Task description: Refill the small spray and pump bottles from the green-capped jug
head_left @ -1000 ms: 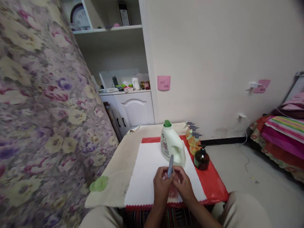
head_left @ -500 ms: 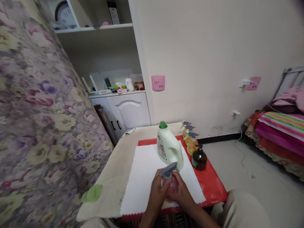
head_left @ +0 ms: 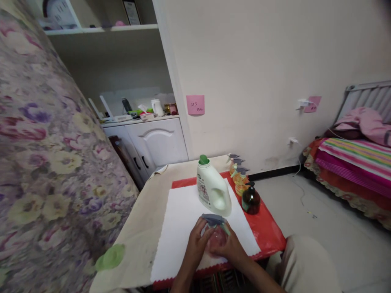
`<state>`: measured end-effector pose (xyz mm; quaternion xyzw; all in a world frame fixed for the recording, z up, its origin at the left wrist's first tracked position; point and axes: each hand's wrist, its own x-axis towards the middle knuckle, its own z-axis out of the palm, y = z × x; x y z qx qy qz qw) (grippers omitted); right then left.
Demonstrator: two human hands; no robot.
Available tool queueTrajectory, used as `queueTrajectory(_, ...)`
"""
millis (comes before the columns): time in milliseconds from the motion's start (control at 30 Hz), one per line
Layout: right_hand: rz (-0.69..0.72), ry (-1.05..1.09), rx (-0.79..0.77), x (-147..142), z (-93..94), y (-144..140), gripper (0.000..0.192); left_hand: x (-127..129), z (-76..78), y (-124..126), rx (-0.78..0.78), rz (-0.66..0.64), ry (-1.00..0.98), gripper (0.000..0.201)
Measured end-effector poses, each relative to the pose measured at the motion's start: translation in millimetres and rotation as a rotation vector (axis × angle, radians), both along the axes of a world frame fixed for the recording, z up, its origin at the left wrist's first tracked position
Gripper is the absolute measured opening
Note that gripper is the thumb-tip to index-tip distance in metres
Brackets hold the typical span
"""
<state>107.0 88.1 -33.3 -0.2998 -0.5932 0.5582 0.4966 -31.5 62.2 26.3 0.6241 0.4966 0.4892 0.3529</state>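
- Since a second ago the grey sprayer head point(head_left: 214, 220) is turning from upright to lying crosswise on top of the small pink bottle point(head_left: 217, 237).
- Left hand point(head_left: 197, 241) is gripping the bottle's side; right hand point(head_left: 233, 246) is cupping its other side, fingers near the sprayer head.
- Bottle is sitting on the white mat point(head_left: 183, 228), near the table's point(head_left: 143, 236) front edge.
- Judging by this, the head is seated but maybe not fully tightened.
- Behind, a white jug point(head_left: 212, 189), a brown pump bottle point(head_left: 251, 199) and two yellow spray bottles point(head_left: 238, 177) are standing toward the table's right edge.
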Motion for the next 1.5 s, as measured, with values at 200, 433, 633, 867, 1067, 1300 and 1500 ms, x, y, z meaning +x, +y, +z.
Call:
queueTrajectory(200,-0.012,0.059,0.033,-4.1,-3.1,1.4,0.07,13.8,-9.2,0.3,-0.032,0.176,-0.103,0.027)
queueTrajectory(433,-0.029,-0.016,0.105,0.9,0.7,2.4,0.077,5.7,-2.0,2.4,-0.003,0.096,-0.039,0.023)
queueTrajectory(633,-0.032,-0.014,0.115,0.9,1.1,2.1,0.078,6.9,-0.7,1.0,0.002,0.118,-0.039,0.034)
queueTrajectory(867,-0.021,-0.012,0.12,2.0,1.3,5.1,0.078,10.8,-0.5,5.0,-0.002,0.094,-0.017,0.025)
queueTrajectory(1067,-0.005,0.004,0.127,3.2,4.8,6.6,0.081,2.5,8.1,8.2,-0.019,0.004,0.017,0.031)
queueTrajectory(1300,-0.027,0.014,0.127,1.9,4.5,6.6,0.082,8.4,4.4,8.8,-0.04,0.058,-0.021,0.032)
queueTrajectory(1500,-0.033,-0.014,0.12,3.6,7.2,7.5,0.08,14.7,-0.1,8.8,-0.016,0.141,-0.036,0.025)
